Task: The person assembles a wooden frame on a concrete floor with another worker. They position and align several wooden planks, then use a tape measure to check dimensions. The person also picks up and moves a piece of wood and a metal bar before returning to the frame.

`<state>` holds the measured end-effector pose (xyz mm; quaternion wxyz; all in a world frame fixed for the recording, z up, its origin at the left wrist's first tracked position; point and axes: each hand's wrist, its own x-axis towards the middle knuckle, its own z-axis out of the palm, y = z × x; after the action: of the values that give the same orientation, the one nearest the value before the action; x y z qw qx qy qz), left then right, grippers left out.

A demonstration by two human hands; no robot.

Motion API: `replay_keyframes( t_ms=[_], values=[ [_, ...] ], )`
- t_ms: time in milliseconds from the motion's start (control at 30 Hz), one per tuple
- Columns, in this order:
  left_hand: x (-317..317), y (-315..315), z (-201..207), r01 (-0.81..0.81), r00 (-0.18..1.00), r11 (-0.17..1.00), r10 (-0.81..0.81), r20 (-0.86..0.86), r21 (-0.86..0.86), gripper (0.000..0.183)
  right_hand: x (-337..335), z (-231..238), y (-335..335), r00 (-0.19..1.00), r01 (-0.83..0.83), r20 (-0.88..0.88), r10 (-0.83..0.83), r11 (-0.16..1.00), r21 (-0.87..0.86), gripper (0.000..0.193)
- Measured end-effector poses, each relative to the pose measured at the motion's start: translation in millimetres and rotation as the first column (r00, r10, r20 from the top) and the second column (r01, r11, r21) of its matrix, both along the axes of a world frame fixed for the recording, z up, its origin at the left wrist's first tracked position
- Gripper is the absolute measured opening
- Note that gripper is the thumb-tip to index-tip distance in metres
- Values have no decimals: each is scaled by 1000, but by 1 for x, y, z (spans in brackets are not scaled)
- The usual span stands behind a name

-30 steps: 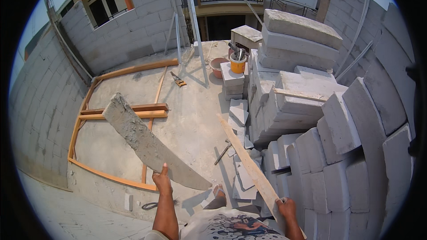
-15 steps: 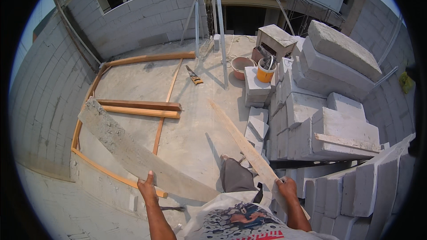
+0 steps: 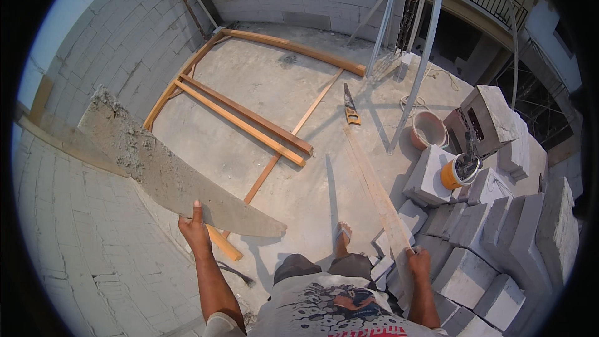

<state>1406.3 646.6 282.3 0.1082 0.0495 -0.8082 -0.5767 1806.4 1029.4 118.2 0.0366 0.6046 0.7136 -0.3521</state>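
Observation:
My left hand [image 3: 196,229] is closed on the lower edge of a wide grey board [image 3: 181,178], its thumb laid up over the face. Rough dried mortar crusts the board's far-left end. On the right, my right hand [image 3: 418,263] grips the near part of a long, narrow, pale wooden plank [image 3: 379,196]. The plank slants away from me toward a handsaw [image 3: 352,112] with a yellow and black handle, lying on the concrete floor. Both fists are wrapped round their boards, which are apart from each other.
A wooden frame [image 3: 293,48] lies beyond the grey board, with two timber beams [image 3: 249,126] across it. Pale blocks [image 3: 471,278] are stacked at right, near an orange bucket [image 3: 450,175] and a reddish tub [image 3: 428,130]. Metal props [image 3: 419,56] stand behind; block walls [image 3: 112,56] rise at left.
The view has swung left, so the frame and blocks sit further right. The grey board's mortared end appears raised off the floor. Both hands keep their holds, and my sandalled foot now shows.

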Motion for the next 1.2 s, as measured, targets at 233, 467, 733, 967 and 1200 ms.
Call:
replay_keyframes(
  t_ms=[233, 467, 733, 967, 1200],
  values=[
    [-38, 11, -56, -496, 862, 796, 404, 304, 348, 47, -62, 15, 92, 993, -115, -2, 115, 992, 60, 32],
    [-79, -1, -127, -624, 781, 615, 489, 389, 482, 51, -114, -2, 109, 994, -106, -21, 107, 994, 33, 32],
    [-178, -26, -198, -615, 774, 686, 431, 465, 388, 51, -228, 21, 85, 970, -151, 191, 151, 988, -14, 39],
    [-347, -84, -270, -525, 727, 845, 386, 568, 98, 64, -309, 80, 15, 956, -53, 280, 88, 990, -131, 45],
    [-462, -21, -289, -214, 885, 967, 252, 391, -137, 60, -331, 120, -21, 931, -85, 348, 113, 992, -95, 45]
  ],
)
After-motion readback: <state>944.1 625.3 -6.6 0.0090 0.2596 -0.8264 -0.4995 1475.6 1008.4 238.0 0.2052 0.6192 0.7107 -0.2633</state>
